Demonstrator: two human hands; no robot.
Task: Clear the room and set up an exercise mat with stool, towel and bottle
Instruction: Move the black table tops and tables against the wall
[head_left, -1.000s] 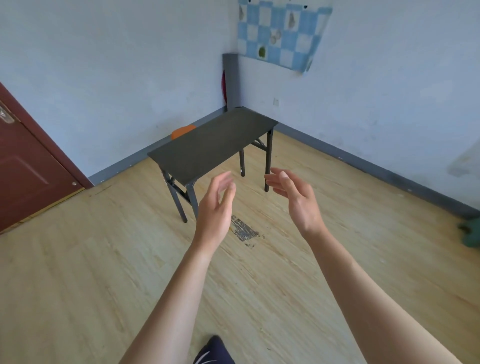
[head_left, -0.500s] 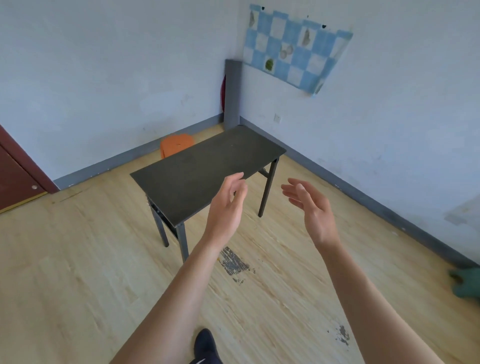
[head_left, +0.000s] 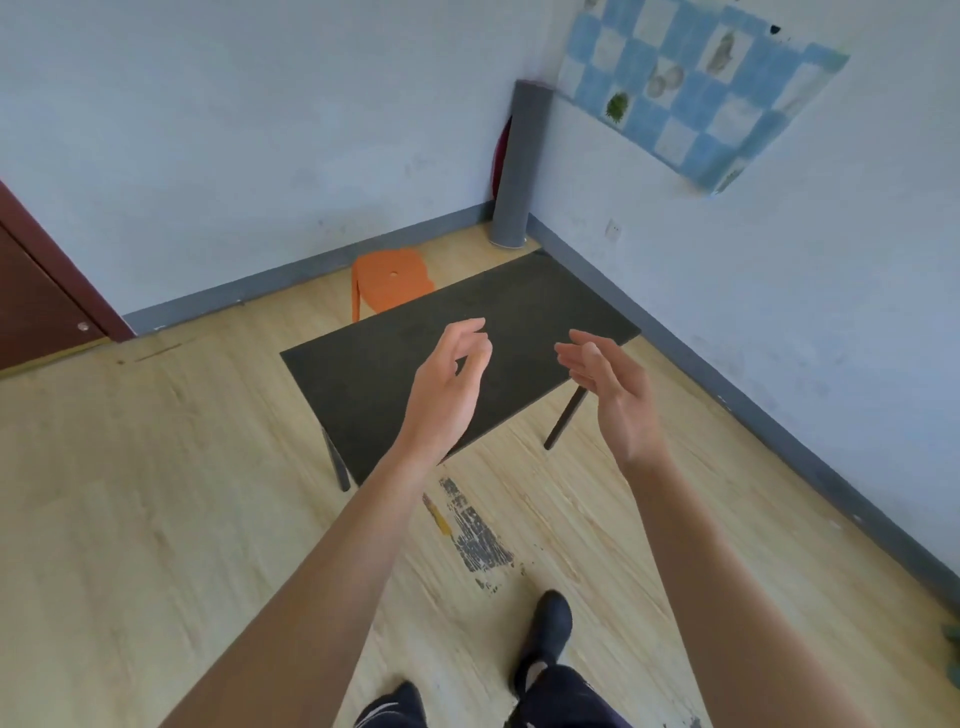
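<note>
Both your grips hang loose and bare in front of the desk in the room's corner.

The orange stool (head_left: 390, 279) stands behind the desk (head_left: 524, 306), its lower half hidden by the top; only two desk legs show. The rolled grey mat (head_left: 517, 161) stands upright in the corner, and something red behind it is too hidden to name. A green thing (head_left: 954, 637) is cut off at the right edge. Your left grip (head_left: 448, 391) is slack, fingers loosely curled, thumb near the forefinger, holding nothing. Your right grip (head_left: 616, 396) is slack too, palm turned toward the left one, fingers relaxed, touching nothing. Both appear over the desk's near end, apart from each other.
</note>
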